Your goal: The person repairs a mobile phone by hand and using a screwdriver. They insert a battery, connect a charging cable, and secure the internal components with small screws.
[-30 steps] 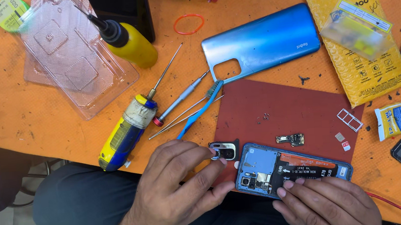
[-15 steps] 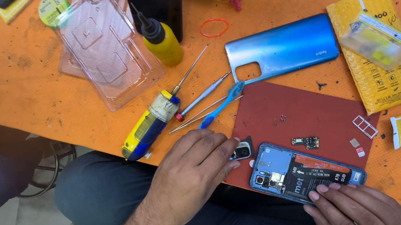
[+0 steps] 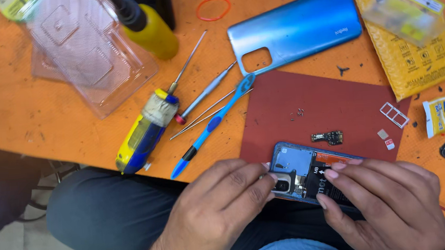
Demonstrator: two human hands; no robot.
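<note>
A: Where is the open phone (image 3: 309,173)?
B: On the near edge of the red mat (image 3: 315,108).
A: And the hands?
B: The left hand (image 3: 223,208) pinches a small part at its corner. The right hand (image 3: 389,202) presses the phone down with flat fingers.

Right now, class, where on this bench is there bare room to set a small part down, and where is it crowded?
Bare: the red mat between the blue back cover and the opened phone; also the orange table left of the clear plastic tray. Crowded: the tools around the screwdriver, and near both hands.
</note>
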